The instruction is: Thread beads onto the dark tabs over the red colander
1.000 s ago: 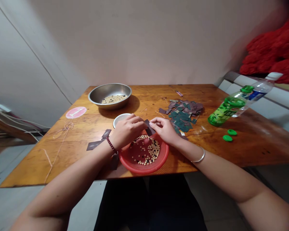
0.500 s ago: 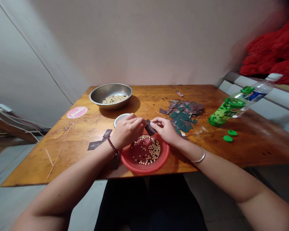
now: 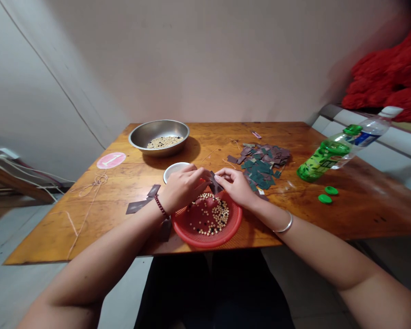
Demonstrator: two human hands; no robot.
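Above the far rim of a red plastic basket [image 3: 205, 242], a small dark brown flat piece [image 3: 215, 185] is pinched between my two hands. My right hand [image 3: 235, 186] grips its right side with thumb and forefinger. Curled over its left edge, my left hand [image 3: 185, 186] has its fingers closed, the tips partly hidden. Pale and black beads [image 3: 221, 212] lie inside the basket, mostly on its right side. A white bowl [image 3: 167, 172] stands just behind my left hand, which partly covers it.
A steel bowl [image 3: 134, 144] with beads stands at the back left. Brown and green pieces [image 3: 260, 167] are heaped to the right, near a green bottle [image 3: 324, 160], a clear bottle [image 3: 370, 132] and green caps [image 3: 325, 198]. Loose string [image 3: 96, 180] and a pink disc [image 3: 111, 160] lie left.
The brown piece is tilted slightly differently between my fingers, and my left hand has shifted a little. The whole view has moved slightly; the bowls, basket and heap stay put.
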